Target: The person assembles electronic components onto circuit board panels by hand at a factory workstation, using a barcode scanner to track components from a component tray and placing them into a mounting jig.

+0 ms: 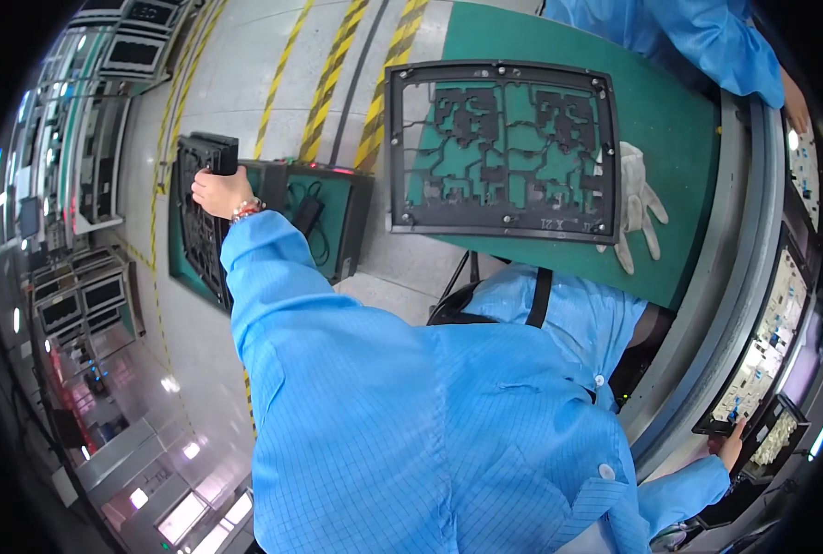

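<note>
Out to the left, my left hand (222,192) is closed round the upper end of a black carrier frame (199,226), one of several stacked in a green-lined cart. My right hand (733,446) is far off at the lower right, one finger stretched out at the corner of a black frame with a populated circuit board (761,355). Its other fingers are mostly hidden. In front of me another black carrier frame (502,231), with cut-outs and screws round its rim, lies on the green table (661,111). A white glove (635,208) lies partly under its right side.
A co-worker in a blue smock (721,42) stands at the far right by the conveyor rail (730,231). A black cable with an adapter (310,210) lies in the cart (356,217). Yellow-black tape (338,74) marks the floor. Racks (88,148) stand at left.
</note>
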A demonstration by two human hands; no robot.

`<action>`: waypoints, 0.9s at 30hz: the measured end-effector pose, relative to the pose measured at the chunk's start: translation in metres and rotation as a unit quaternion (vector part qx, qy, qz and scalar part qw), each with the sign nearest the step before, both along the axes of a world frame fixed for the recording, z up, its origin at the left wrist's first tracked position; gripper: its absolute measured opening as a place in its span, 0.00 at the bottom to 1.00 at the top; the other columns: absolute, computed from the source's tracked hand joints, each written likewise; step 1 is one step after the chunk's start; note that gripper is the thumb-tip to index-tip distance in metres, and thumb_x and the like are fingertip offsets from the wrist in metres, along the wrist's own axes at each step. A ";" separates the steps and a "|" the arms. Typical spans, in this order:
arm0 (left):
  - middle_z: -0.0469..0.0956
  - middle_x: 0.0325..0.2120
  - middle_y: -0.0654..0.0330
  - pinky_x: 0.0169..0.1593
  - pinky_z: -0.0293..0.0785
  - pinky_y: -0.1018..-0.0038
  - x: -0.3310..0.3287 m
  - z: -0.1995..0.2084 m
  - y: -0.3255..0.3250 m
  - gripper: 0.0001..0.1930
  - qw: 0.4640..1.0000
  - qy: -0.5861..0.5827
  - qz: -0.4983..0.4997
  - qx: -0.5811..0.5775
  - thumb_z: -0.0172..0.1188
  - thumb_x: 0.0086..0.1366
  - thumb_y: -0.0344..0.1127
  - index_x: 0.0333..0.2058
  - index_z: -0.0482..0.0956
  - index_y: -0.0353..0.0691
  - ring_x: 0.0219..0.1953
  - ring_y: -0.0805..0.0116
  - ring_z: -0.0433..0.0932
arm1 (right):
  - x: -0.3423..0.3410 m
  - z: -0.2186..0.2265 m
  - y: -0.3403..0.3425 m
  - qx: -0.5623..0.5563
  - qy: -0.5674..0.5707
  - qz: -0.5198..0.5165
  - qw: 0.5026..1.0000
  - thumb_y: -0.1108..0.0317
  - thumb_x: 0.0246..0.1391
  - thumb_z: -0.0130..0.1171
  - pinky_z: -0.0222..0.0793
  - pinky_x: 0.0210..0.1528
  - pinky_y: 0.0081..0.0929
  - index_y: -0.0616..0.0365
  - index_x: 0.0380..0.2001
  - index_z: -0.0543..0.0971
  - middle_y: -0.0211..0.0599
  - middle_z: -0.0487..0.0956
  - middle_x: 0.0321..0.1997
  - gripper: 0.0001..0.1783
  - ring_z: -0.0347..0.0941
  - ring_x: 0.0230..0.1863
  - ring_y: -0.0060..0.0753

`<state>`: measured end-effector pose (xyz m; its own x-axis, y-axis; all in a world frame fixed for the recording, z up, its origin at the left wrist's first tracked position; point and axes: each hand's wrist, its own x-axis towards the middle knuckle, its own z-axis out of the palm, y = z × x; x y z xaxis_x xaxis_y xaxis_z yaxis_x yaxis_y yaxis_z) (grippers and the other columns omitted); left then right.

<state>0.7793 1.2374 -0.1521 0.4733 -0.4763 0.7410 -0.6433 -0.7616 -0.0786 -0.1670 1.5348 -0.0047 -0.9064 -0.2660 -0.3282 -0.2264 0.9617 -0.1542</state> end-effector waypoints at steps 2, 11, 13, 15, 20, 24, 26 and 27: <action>0.71 0.32 0.55 0.44 0.68 0.64 -0.018 0.024 0.022 0.27 0.996 0.031 -0.085 0.012 0.69 0.33 0.41 0.34 0.70 0.40 0.38 0.53 0.70 | -0.007 -0.005 0.006 -0.006 0.030 0.004 1.000 0.22 0.44 0.35 0.58 0.16 0.26 0.68 0.18 0.76 0.40 0.72 0.11 0.50 0.66 0.13 0.31; 0.64 0.27 0.57 0.38 0.65 0.63 -0.086 0.009 0.098 0.43 0.976 0.044 -0.206 0.065 0.72 0.28 0.35 0.51 0.67 0.42 0.32 0.55 0.66 | 0.001 -0.033 0.004 -0.060 0.046 -0.011 0.997 0.29 0.50 0.40 0.63 0.24 0.30 0.70 0.27 0.74 0.44 0.74 0.18 0.44 0.69 0.19 0.34; 0.63 0.27 0.57 0.38 0.65 0.63 -0.077 0.002 0.102 0.43 0.975 0.036 -0.207 0.079 0.72 0.28 0.36 0.51 0.67 0.41 0.32 0.56 0.66 | 0.019 -0.028 -0.006 -0.094 0.046 -0.006 0.994 0.29 0.50 0.39 0.62 0.23 0.28 0.70 0.26 0.75 0.42 0.74 0.17 0.45 0.68 0.18 0.34; 0.63 0.27 0.58 0.39 0.64 0.64 -0.077 -0.002 0.101 0.43 0.972 0.025 -0.214 0.094 0.72 0.29 0.37 0.51 0.67 0.41 0.33 0.56 0.66 | 0.013 -0.030 -0.001 -0.159 0.034 -0.031 0.986 0.28 0.49 0.39 0.60 0.22 0.26 0.69 0.25 0.76 0.42 0.74 0.18 0.45 0.68 0.18 0.33; 0.64 0.28 0.60 0.46 0.62 0.64 -0.089 -0.016 0.101 0.42 0.970 -0.006 -0.199 0.138 0.73 0.30 0.39 0.50 0.67 0.44 0.35 0.59 0.67 | -0.018 -0.046 0.019 -0.165 0.034 -0.042 0.985 0.27 0.49 0.39 0.60 0.21 0.24 0.68 0.26 0.77 0.42 0.75 0.19 0.45 0.69 0.19 0.31; 0.67 0.35 0.59 0.53 0.59 0.63 -0.090 -0.018 0.105 0.42 0.972 -0.001 -0.188 0.143 0.73 0.32 0.39 0.51 0.66 0.44 0.43 0.58 0.66 | -0.024 -0.053 0.017 -0.180 0.009 -0.056 0.982 0.28 0.50 0.39 0.61 0.21 0.24 0.66 0.34 0.76 0.42 0.76 0.22 0.44 0.69 0.20 0.31; 0.65 0.45 0.57 0.57 0.54 0.61 -0.094 -0.020 0.110 0.44 0.974 0.017 -0.178 0.141 0.73 0.33 0.39 0.53 0.64 0.45 0.52 0.58 0.62 | -0.016 -0.049 0.014 -0.192 0.002 -0.048 0.980 0.29 0.50 0.40 0.61 0.21 0.24 0.66 0.37 0.75 0.42 0.76 0.23 0.43 0.69 0.20 0.31; 0.65 0.45 0.57 0.57 0.54 0.61 -0.093 -0.023 0.115 0.44 0.974 0.017 -0.179 0.142 0.73 0.33 0.39 0.53 0.64 0.45 0.52 0.58 0.62 | -0.012 -0.047 0.013 -0.205 -0.005 -0.041 0.978 0.29 0.50 0.40 0.61 0.22 0.23 0.65 0.40 0.74 0.42 0.76 0.23 0.43 0.70 0.20 0.31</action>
